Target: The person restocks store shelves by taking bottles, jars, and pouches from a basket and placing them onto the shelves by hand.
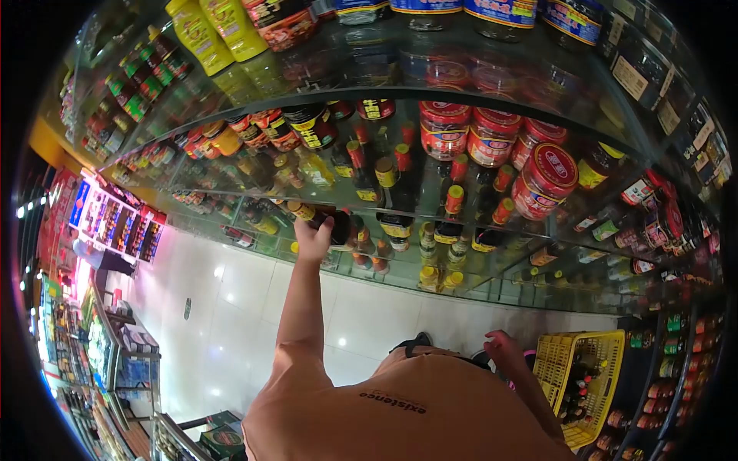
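Note:
My left hand [314,241] is closed around a dark bottle [335,229] with a gold-coloured cap, at a lower glass shelf. The bottle is tilted, and my fingers hide part of it. Around it are sauce bottles [396,224] with dark contents and yellow labels, and pale bottles [427,238] with yellow caps. My right hand [503,349] hangs low beside my body, its fingers loosely apart with nothing visible in them. Nearest to it is a yellow plastic basket [547,361] with several dark bottles inside.
Glass shelves [361,94] curve across the front, carrying red-lidded jars [546,180] and yellow squeeze bottles [201,38] above. White floor tiles [231,307] run behind the shelving. Other display racks [115,346] stand left, and more stocked shelves [669,369] stand right.

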A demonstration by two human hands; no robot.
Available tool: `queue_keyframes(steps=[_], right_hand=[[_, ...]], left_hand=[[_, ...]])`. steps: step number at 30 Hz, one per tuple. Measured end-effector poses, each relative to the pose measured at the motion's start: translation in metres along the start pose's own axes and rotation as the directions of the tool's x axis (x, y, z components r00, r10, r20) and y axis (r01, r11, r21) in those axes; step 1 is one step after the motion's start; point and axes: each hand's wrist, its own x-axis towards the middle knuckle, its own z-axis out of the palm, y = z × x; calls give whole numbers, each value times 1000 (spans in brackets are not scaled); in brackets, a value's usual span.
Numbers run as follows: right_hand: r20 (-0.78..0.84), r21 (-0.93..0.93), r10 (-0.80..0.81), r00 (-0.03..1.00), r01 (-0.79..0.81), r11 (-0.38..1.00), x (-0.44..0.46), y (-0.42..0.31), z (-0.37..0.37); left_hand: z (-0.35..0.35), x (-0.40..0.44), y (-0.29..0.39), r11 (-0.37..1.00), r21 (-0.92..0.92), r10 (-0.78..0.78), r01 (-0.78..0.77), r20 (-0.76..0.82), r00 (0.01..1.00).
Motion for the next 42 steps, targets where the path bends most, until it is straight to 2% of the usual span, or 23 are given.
queue_keyframes(steps=[7,10,15,16,17,18,19,20,22,23,24,25,28,29,30,31,32,33,34,35,37,39,42], right_hand=[[-38,14,43,998,-43,999,-5,3,0],[-35,92,94,995,-91,992,-14,2,-6],[-83,71,55,995,-49,996,-27,13,-10],[-114,92,84,990,-73,993,-29,19,-9],[-124,42,30,992,-25,999,-28,25,-7],[-141,-7,-13,990,12,1000,-32,28,-10],[-114,94,37,993,-26,995,-36,18,-16],[-138,67,14,990,-5,998,-35,35,-12],[-89,42,-1,996,4,999,-42,38,-23],[-61,20,-14,998,15,1000,-39,55,-18],[-29,-16,82,996,-83,996,-47,48,-24],[1,-51,157,988,-157,986,-58,46,-29],[-16,-54,187,982,-187,981,-66,93,-39],[-104,-39,257,961,-262,964,-73,114,-47],[-186,-19,325,927,-334,943,-81,136,-56],[-231,74,410,882,-404,912,-87,159,-71],[-265,163,497,827,-469,868,-99,184,-85],[-513,93,431,742,-451,887,-110,220,-89],[-487,232,530,694,-483,845,-123,247,-108],[-629,243,517,580,-485,840,-132,287,-110],[-756,237,502,419,-539,808,-152,373,-115],[-723,338,593,356,-566,752,-175,424,-124],[-588,490,741,325,-586,646,-198,484,-121]], left_hand=[[31,32,-19,997,57,49,-53,73,996],[49,43,-21,992,-80,98,-95,38,994],[61,56,-21,979,165,102,-119,110,989],[72,50,-7,996,41,75,-76,29,997],[68,52,-14,968,241,59,-75,72,996],[63,53,-24,991,136,-18,3,106,994],[41,60,-92,905,390,120,-169,146,982],[57,56,-63,967,249,-55,51,9,998],[0,83,-206,937,309,-175,161,21,984],[38,63,-125,989,117,-83,86,-28,996],[67,42,-61,981,168,-84,93,-65,994],[57,29,-66,959,229,-172,168,-2,985],[72,-27,-55,900,436,164,3,-345,924],[103,-62,-9,937,339,205,-83,-344,916],[108,-95,-13,909,414,198,-42,-342,919],[98,-126,-48,933,350,46,81,-340,939],[122,-165,-20,834,549,102,50,-242,965],[119,-200,-51,864,498,13,73,-168,986],[120,-238,-61,822,564,-109,83,12,994],[152,-269,-26,819,562,-200,112,96,975],[147,-324,-50,734,679,-407,26,410,816],[148,-370,-54,601,784,-744,152,481,464],[140,-426,-56,590,806,-806,-51,591,15]])
